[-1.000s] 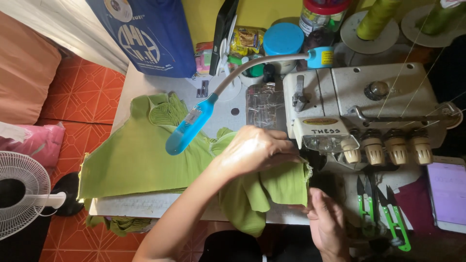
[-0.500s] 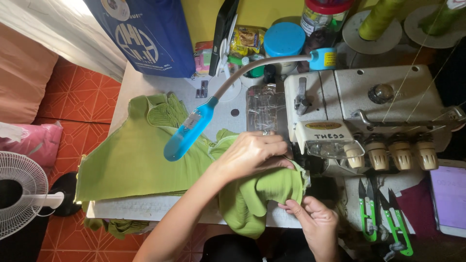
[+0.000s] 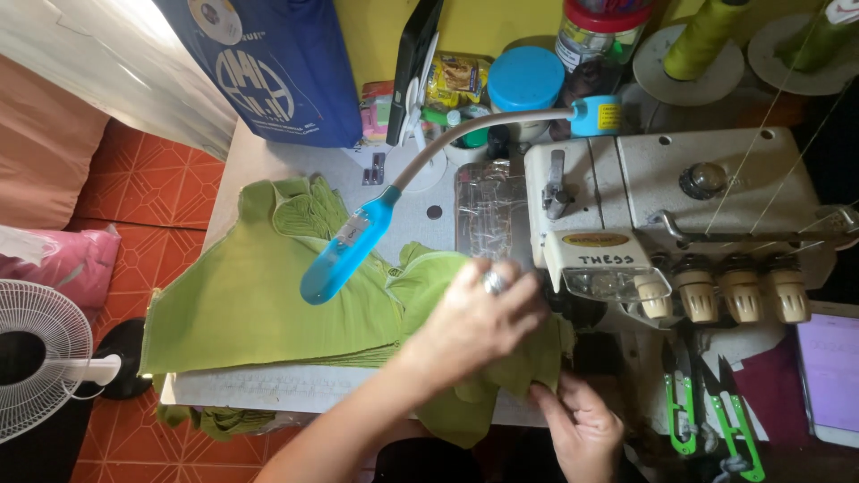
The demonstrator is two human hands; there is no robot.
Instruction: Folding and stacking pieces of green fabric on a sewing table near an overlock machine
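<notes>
The green cloth [image 3: 268, 313] is pressed flat under the left hand [image 3: 479, 317], fingers spread, just beside the sewing machine [image 3: 680, 206]. Its lower edge is pinched by the right hand [image 3: 582, 425] at the surface [image 3: 268, 389] front. A blue lamp [image 3: 344, 255] on a bent neck hangs over the cloth. Green-handled snips [image 3: 684, 407] lie to the right, thread cones [image 3: 707, 36] stand behind.

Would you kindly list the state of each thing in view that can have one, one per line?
Green fabric: spread flat on the table's left, bunched at the sewing machine.
Left hand: palm down, pressing the fabric beside the machine.
Right hand: fingers pinching the fabric's lower edge.
Sewing machine: threaded; whether it is running cannot be told.
Blue gooseneck lamp: bent down over the fabric.
Green thread snips: lying unused, right of the hands.
Fan: blades not visibly spinning.
</notes>
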